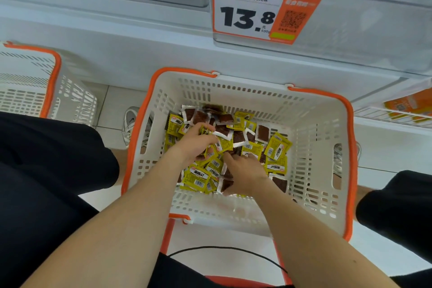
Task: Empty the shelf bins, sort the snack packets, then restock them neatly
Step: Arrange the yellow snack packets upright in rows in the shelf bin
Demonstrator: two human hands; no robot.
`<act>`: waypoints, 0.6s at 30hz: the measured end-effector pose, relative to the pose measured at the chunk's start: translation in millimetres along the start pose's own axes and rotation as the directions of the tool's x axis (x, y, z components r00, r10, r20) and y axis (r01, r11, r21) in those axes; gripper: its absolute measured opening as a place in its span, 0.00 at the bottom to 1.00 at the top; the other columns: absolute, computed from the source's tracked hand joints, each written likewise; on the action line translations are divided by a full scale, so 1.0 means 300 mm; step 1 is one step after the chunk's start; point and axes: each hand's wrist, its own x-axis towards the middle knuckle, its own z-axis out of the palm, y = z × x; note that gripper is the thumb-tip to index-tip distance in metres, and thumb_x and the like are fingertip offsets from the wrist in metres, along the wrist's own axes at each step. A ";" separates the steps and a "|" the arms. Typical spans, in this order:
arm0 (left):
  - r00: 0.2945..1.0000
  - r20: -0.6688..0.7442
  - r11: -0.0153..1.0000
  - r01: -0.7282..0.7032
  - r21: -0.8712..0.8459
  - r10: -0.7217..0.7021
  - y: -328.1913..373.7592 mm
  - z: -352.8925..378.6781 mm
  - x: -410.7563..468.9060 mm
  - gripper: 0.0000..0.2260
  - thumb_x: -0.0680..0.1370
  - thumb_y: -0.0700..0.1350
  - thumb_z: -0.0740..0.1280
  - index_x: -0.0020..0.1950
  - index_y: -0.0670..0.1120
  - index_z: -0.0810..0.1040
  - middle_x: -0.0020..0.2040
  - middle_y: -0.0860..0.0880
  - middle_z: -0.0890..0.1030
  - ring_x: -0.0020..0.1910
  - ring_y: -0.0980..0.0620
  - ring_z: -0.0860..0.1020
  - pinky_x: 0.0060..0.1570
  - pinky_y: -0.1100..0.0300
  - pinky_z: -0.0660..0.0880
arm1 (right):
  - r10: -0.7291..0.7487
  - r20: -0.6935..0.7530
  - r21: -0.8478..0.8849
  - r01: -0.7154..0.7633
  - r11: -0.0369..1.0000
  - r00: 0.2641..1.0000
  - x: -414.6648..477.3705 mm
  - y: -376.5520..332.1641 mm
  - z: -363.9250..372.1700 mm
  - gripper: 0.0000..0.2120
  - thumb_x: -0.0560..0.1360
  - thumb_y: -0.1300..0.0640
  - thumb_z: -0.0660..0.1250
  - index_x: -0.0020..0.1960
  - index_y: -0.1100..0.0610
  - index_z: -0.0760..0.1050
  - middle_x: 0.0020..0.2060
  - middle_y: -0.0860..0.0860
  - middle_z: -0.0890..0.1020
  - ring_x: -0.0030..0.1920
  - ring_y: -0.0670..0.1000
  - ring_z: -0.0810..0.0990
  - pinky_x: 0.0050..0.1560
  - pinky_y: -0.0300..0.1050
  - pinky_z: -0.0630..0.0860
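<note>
Snack packets (278, 148), yellow and brown, lie heaped inside the white basket (311, 110). At basket centre, the left hand (195, 141) clasps several yellow packets in curled fingers. The right hand (244, 170) rests on the heap; its grip cannot be determined.

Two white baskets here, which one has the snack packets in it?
The centre basket, below the 13.8 price tag: yellow and brown snack packets cover its floor. The basket at far left shows only its slotted outer wall.

Two baskets (315, 112) (23, 77), two hands (194, 142) (243, 170), dozens of packets (278, 147)
</note>
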 end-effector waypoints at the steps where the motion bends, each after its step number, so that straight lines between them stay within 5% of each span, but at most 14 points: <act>1: 1.000 0.002 1.000 0.000 0.006 0.000 -0.001 0.001 0.001 0.13 0.80 0.39 0.70 0.61 0.52 0.77 0.54 0.44 0.82 0.43 0.46 0.79 0.44 0.50 0.76 | 0.003 -0.023 -0.047 -0.004 0.999 1.000 0.007 -0.008 0.004 0.38 0.67 0.36 0.77 0.66 0.54 0.66 0.52 0.51 0.82 0.53 0.58 0.82 0.55 0.53 0.72; 4: 1.000 0.029 1.000 0.011 0.007 -0.011 0.008 -0.003 -0.001 0.12 0.80 0.40 0.71 0.60 0.53 0.78 0.53 0.43 0.82 0.43 0.46 0.79 0.43 0.50 0.76 | 0.039 -0.046 -0.052 -0.041 0.998 0.998 0.022 -0.010 0.003 0.31 0.69 0.39 0.77 0.63 0.53 0.70 0.49 0.50 0.84 0.52 0.58 0.82 0.55 0.51 0.71; 8: 0.998 0.054 0.995 0.024 -0.094 -0.019 0.024 -0.004 -0.010 0.15 0.79 0.38 0.70 0.64 0.50 0.77 0.49 0.43 0.79 0.43 0.45 0.78 0.44 0.49 0.75 | 0.184 -0.015 0.352 -0.167 0.921 0.983 0.017 0.037 -0.040 0.16 0.70 0.45 0.77 0.50 0.52 0.77 0.41 0.48 0.83 0.44 0.55 0.82 0.39 0.45 0.70; 11: 0.999 0.054 0.976 0.007 -0.219 0.005 0.038 -0.004 -0.023 0.11 0.82 0.41 0.69 0.64 0.49 0.77 0.51 0.40 0.79 0.44 0.42 0.79 0.46 0.46 0.75 | 0.331 -0.027 0.745 -0.202 0.635 0.943 0.008 0.062 -0.139 0.16 0.68 0.44 0.82 0.40 0.50 0.77 0.34 0.45 0.80 0.35 0.44 0.80 0.34 0.38 0.71; 14: 0.998 0.059 0.960 -0.010 -0.278 0.027 0.060 0.006 -0.057 0.09 0.86 0.47 0.65 0.65 0.48 0.77 0.55 0.35 0.83 0.47 0.38 0.81 0.46 0.45 0.79 | 0.480 -0.049 0.948 -0.111 0.299 0.876 -0.009 0.061 -0.260 0.19 0.65 0.43 0.84 0.44 0.52 0.81 0.37 0.48 0.84 0.36 0.44 0.83 0.40 0.41 0.76; 15: 0.997 0.073 0.953 0.000 -0.302 0.023 0.072 0.010 -0.073 0.10 0.86 0.48 0.64 0.66 0.48 0.77 0.58 0.33 0.83 0.48 0.37 0.82 0.45 0.45 0.81 | 0.511 -0.087 0.954 -0.076 0.290 0.855 -0.013 0.055 -0.301 0.21 0.64 0.42 0.85 0.45 0.53 0.79 0.37 0.47 0.84 0.36 0.45 0.82 0.39 0.42 0.76; 18: 0.986 0.165 0.920 0.074 -0.386 -0.010 0.119 0.019 -0.131 0.15 0.86 0.50 0.64 0.69 0.43 0.76 0.62 0.33 0.82 0.48 0.36 0.84 0.41 0.48 0.83 | 0.497 -0.306 0.845 -0.008 0.534 0.812 -0.025 0.021 -0.394 0.27 0.61 0.39 0.85 0.43 0.50 0.71 0.36 0.42 0.76 0.37 0.47 0.75 0.38 0.46 0.76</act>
